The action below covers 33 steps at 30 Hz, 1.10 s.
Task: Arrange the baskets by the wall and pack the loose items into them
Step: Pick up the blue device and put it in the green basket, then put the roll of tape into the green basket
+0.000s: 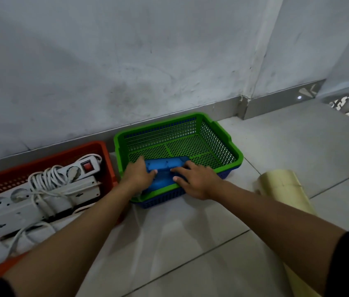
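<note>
Both hands on a blue power strip (165, 168) inside the green basket (218, 133)

Left hand (138, 174) grips its left end, right hand (195, 179) its right — basket on tiled floor (190, 243) by the wall (126, 61), beside a red basket (102, 153).

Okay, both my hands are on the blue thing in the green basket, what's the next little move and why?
Probably let go and draw both hands out. The blue item already lies inside the green basket, with the left hand and right hand on it. Then the pale roll on the floor beside that basket looks like the next loose thing to pack.
</note>
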Each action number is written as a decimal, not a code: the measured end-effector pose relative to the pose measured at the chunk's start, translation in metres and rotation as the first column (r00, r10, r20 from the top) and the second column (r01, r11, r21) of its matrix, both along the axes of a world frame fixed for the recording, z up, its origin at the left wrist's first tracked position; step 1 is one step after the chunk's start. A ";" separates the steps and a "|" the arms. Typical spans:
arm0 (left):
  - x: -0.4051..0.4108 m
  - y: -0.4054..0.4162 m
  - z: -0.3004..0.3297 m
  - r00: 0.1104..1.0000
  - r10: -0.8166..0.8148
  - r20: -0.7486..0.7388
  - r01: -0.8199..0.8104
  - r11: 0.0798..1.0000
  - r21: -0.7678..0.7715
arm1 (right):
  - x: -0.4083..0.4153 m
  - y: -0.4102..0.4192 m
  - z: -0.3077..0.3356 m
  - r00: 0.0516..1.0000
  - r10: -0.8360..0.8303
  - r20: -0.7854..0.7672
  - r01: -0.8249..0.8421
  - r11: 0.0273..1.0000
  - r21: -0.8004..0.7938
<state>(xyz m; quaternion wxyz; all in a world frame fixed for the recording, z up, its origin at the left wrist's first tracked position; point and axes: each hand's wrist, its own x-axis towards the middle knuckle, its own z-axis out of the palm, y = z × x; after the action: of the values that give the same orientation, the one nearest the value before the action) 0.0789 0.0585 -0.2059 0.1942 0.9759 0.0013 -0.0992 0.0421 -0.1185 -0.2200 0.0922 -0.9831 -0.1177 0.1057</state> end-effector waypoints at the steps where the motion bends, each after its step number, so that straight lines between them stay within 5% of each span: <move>1: -0.002 -0.002 0.001 0.999 -0.025 0.048 0.020 0.995 0.094 | -0.001 -0.001 0.002 1.000 0.014 -0.021 -0.014 1.000 -0.025; 6: -0.013 -0.023 0.017 0.992 -0.047 0.115 0.046 0.999 0.008 | -0.023 -0.012 0.019 0.992 0.083 -0.092 -0.097 0.983 -0.158; 11: -0.034 -0.057 0.019 0.954 -0.290 0.077 0.287 0.957 0.044 | -0.050 -0.052 0.057 0.982 -0.188 -0.005 0.186 0.976 -0.115; 19: -0.076 -0.135 0.034 0.832 -0.550 0.073 0.552 0.834 -0.002 | -0.103 -0.131 0.063 0.638 -0.748 -0.183 0.751 0.657 -0.068; 25: -0.102 -0.158 0.021 0.754 -0.656 -0.037 0.657 0.753 0.022 | -0.138 -0.136 0.013 0.449 -0.841 -0.302 0.864 0.495 -0.093; 33: -0.106 -0.143 0.019 0.761 -0.642 -0.094 0.643 0.765 -0.013 | -0.146 -0.138 0.003 0.394 -0.880 -0.264 0.907 0.419 -0.043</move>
<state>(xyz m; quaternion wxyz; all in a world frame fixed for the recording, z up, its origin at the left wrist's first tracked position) -0.0274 -0.0846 -0.1867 0.1383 0.9136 -0.3229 -0.2049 -0.1038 -0.2566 -0.2173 0.2011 -0.8641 0.4350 0.1538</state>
